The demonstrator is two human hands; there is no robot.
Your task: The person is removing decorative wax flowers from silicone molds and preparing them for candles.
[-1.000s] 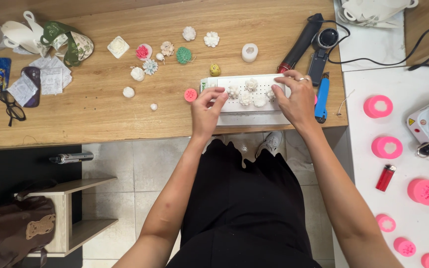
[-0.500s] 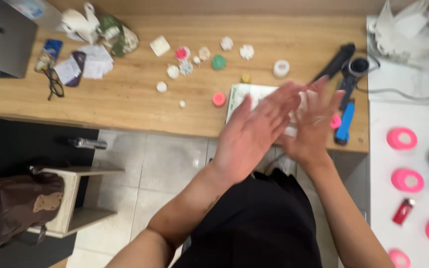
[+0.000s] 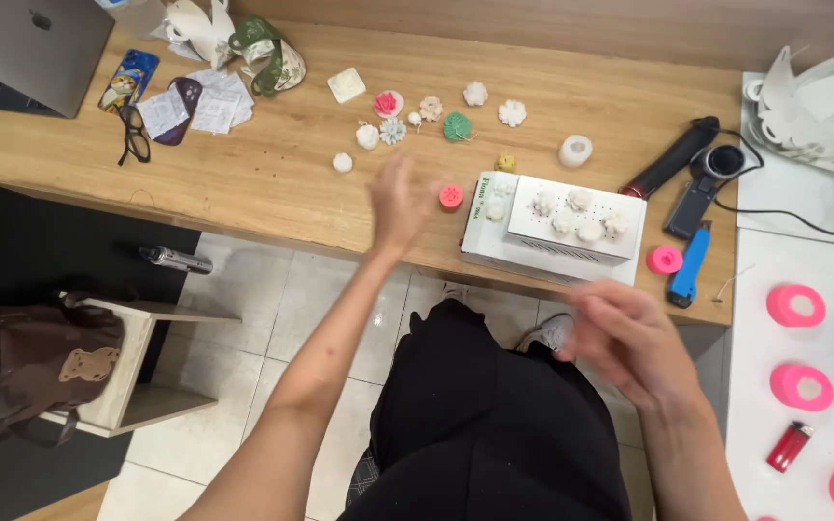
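Observation:
My left hand (image 3: 400, 201) hovers blurred over the wooden table (image 3: 272, 164), fingers apart and empty, just left of a small pink round piece (image 3: 451, 196). My right hand (image 3: 629, 340) is drawn back over my lap, below the table's front edge, fingers loosely spread and holding nothing. Between them on the table stands a white box (image 3: 533, 241) with several white flower-shaped wax pieces (image 3: 576, 214) on its top. More small flower shapes, white, pink and green (image 3: 456, 126), lie scattered behind my left hand.
A black heat tool (image 3: 673, 157), a blue cutter (image 3: 687, 265) and a pink mould (image 3: 665, 259) lie right of the box. Pink moulds (image 3: 795, 305) and a red lighter (image 3: 790, 446) sit on the white side table. A laptop (image 3: 31, 43), glasses (image 3: 132, 133) and papers lie far left.
Both hands left the white box: they came together above it, then parted, the left swinging out to the left and the right pulling back toward my lap.

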